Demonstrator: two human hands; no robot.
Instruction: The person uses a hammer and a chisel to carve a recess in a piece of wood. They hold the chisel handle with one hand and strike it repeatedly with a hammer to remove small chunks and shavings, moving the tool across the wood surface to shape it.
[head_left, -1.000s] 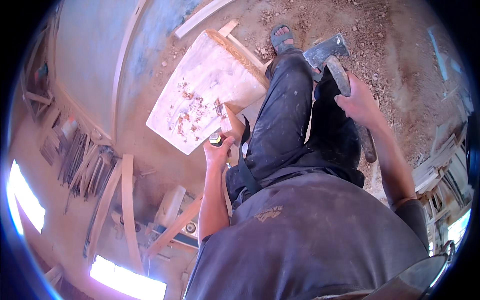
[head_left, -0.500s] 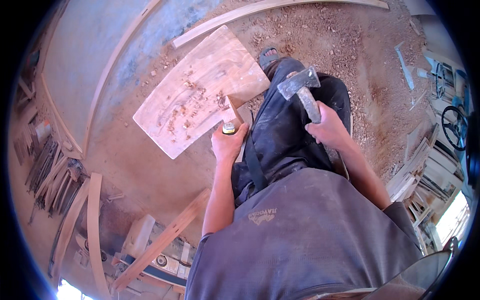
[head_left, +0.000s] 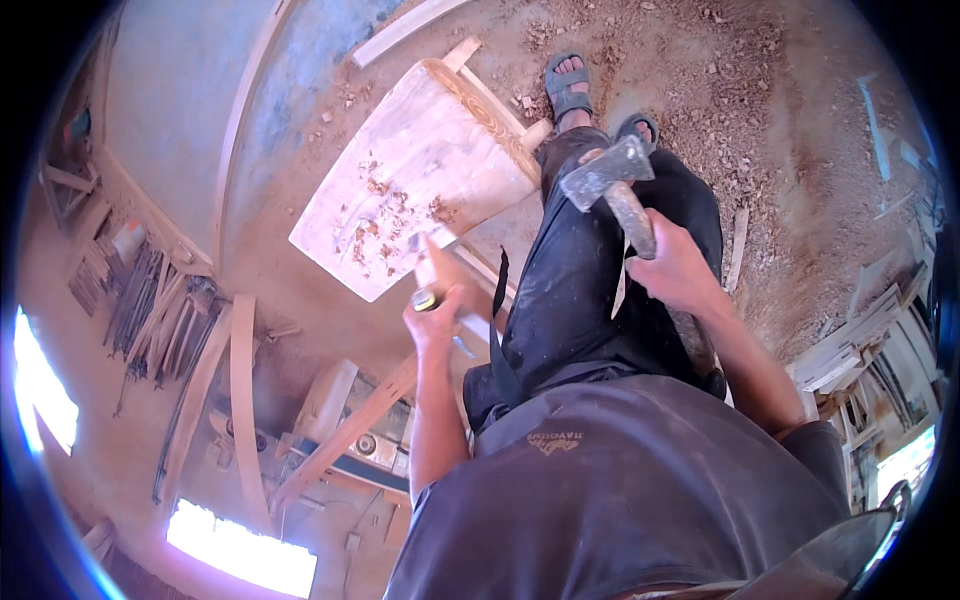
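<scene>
The hands are well apart, and the right hand is wrapped firmly round the handle of an axe, its steel head out ahead of the fingers, over the legs! That one looks heavy at the head, stiff all through; the best hold is surely on the wooden handle, clear of the edge. Across to the left hand, curled about a tool with a round, yellow-banded end; its working tip is hidden. Just ahead of those fingers, a wood block leans at the counter's near edge, probably light and rigid, safest taken by its sides. Farther out from that hand, shavings litter the pale counter. Beyond the right hand, stacked boards; beyond the left, thin sticks.
</scene>
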